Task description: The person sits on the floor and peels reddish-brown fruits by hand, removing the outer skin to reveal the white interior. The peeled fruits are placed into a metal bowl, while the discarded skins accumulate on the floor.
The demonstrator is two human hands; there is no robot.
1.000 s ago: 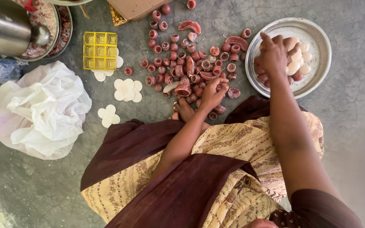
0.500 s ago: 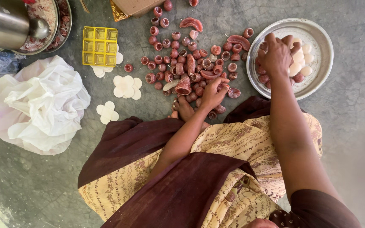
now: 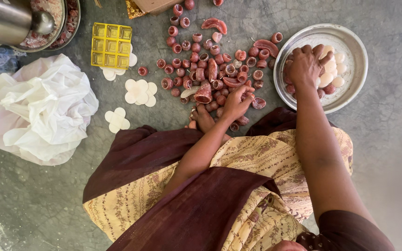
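The person sits on a grey floor (image 3: 387, 153), and everything lies in front of the knees. A big crumpled white bag (image 3: 38, 111) sits far off on the left side. On the right side is a round metal plate (image 3: 350, 42). The right hand (image 3: 305, 67) is down in that plate, curled over the pale round pieces (image 3: 333, 69) and the few red ones there. Its fingers are bent in, but I cannot tell if it has hold of a piece. In the middle is a wide heap of little red cups (image 3: 210, 60), spread from side to side. The left hand (image 3: 236, 104) rests on the near edge of that heap, fingers half open and touching the cups, with nothing clearly pinched. A bare foot (image 3: 203, 118) lies just beside that hand. So the heap is straight ahead of the left hand, and the plate is just to the right of the heap, with no big thing between them. Further left is a yellow mould tray (image 3: 110, 46), with flat white flower shapes (image 3: 139, 92) near it. A shiny metal pot (image 3: 5, 21) is in the top left corner.
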